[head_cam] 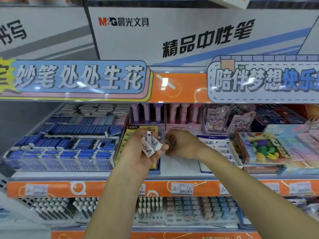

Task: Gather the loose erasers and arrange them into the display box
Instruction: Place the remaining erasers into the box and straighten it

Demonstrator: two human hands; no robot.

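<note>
My left hand (138, 152) is raised over the middle shelf, palm up, and holds a small bunch of white erasers with blue-printed sleeves (149, 145). My right hand (181, 144) is just to the right of it, fingers curled and pinched, blurred; whether an eraser is between them is unclear. Under both hands lies the white and blue display box (179, 165), its floor mostly bare. To its right a second box (219, 149) holds rows of the same white erasers.
A yellow 2B eraser box (124, 144) stands left of the display box, beside trays of blue stationery (65, 149). A box of colourful fruit-shaped erasers (262, 149) sits to the right. Pink and purple packs fill the shelf back. Pens stand on the lower shelf (172, 209).
</note>
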